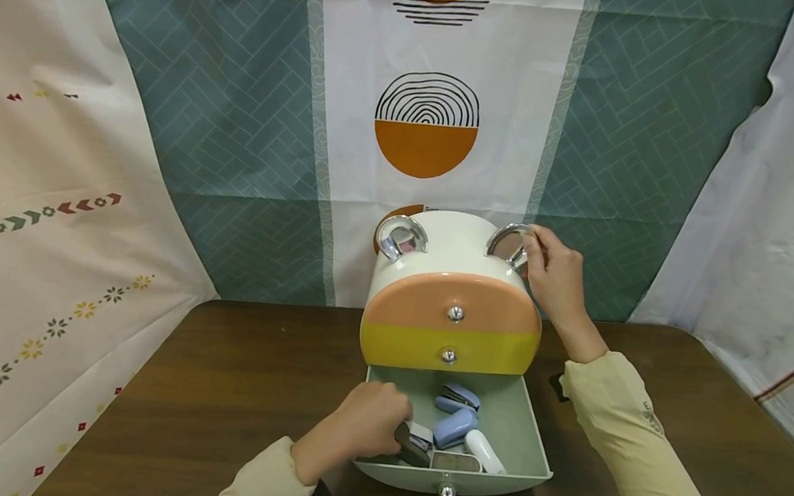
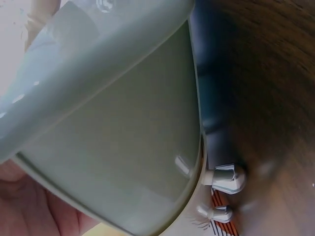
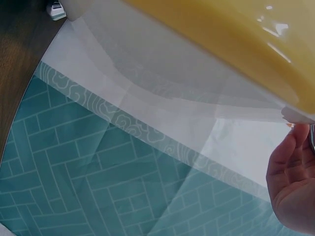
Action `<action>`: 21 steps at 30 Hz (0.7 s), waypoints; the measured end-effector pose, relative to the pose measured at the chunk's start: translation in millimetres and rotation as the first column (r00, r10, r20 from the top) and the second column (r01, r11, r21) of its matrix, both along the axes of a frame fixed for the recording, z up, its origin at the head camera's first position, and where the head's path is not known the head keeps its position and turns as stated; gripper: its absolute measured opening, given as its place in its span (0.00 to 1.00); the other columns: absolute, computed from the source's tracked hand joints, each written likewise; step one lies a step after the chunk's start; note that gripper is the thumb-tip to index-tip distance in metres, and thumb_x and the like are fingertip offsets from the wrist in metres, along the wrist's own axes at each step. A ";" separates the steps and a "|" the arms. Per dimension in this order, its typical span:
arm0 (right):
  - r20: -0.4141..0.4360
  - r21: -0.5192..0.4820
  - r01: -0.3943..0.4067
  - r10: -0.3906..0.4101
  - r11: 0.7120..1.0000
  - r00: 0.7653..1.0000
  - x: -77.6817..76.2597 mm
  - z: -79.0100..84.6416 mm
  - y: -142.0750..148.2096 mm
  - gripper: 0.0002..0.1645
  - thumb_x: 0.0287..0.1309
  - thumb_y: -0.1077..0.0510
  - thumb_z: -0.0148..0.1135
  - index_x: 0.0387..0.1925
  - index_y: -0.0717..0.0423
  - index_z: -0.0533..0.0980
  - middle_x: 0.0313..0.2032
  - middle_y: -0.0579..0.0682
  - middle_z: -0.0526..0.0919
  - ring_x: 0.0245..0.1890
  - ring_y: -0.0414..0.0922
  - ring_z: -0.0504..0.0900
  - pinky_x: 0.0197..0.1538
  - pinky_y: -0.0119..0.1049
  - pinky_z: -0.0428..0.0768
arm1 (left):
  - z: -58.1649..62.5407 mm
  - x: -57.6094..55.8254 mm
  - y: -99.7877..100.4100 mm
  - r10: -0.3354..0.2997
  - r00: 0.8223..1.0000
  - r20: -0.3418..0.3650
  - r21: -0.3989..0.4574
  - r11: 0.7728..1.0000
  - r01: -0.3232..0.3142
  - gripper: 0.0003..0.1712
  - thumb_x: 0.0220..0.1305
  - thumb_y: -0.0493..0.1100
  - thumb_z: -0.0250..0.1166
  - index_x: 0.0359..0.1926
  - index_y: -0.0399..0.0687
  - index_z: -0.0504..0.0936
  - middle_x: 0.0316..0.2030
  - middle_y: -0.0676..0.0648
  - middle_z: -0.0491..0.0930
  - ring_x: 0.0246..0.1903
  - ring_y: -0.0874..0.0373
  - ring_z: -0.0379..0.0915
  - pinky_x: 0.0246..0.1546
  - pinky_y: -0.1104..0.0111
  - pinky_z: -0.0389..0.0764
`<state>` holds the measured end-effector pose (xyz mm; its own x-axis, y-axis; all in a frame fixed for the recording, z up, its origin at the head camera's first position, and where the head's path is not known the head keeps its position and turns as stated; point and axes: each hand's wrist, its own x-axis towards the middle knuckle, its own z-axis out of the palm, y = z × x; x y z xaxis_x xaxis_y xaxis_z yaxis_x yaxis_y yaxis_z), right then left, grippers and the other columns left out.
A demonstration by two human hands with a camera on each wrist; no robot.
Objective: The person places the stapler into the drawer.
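A rounded drawer cabinet (image 1: pixel 453 298) stands on the table, its pale green bottom drawer (image 1: pixel 526 426) pulled out. Over the drawer's left front, my left hand (image 1: pixel 373 419) grips a dark stapler (image 1: pixel 412 447), mostly covered by the fingers. Beside it lie two blue staplers (image 1: pixel 456 427), a white rounded item (image 1: pixel 485 452) and a grey box-shaped item (image 1: pixel 456 462). My right hand (image 1: pixel 556 271) pinches the chrome ring (image 1: pixel 510 244) on the cabinet's top right. In the right wrist view, my right hand (image 3: pixel 295 182) touches the top corner.
The orange upper drawer (image 1: pixel 407 299) and yellow middle drawer (image 1: pixel 404 344) are closed, each with a silver knob. Another chrome ring (image 1: pixel 401 237) sits on the top left. Dark wooden table (image 1: pixel 235 390) spreads around the cabinet, with a patterned curtain (image 1: pixel 240 114) behind.
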<state>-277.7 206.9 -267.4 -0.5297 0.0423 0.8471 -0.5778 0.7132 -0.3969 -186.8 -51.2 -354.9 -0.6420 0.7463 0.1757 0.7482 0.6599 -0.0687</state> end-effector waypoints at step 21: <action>0.018 -0.011 0.003 -0.003 1.000 1.000 0.9 0.1 -0.7 0.13 0.62 0.62 0.51 0.42 0.68 0.76 0.13 0.56 0.75 0.14 0.17 0.61 0.21 0.21 0.63 | 4.8 4.5 -2.9 -0.012 0.991 0.131 0.069 0.998 0.003 0.10 0.35 0.41 0.73 0.16 0.55 0.76 0.12 0.62 0.64 0.16 0.68 0.58 0.16 0.75 0.60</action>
<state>-276.7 206.2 -267.3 -0.5446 0.0531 0.8370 -0.5685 0.7103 -0.4150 -182.3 -54.2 -350.1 -0.6572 0.7403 0.1414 0.7528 0.6538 0.0758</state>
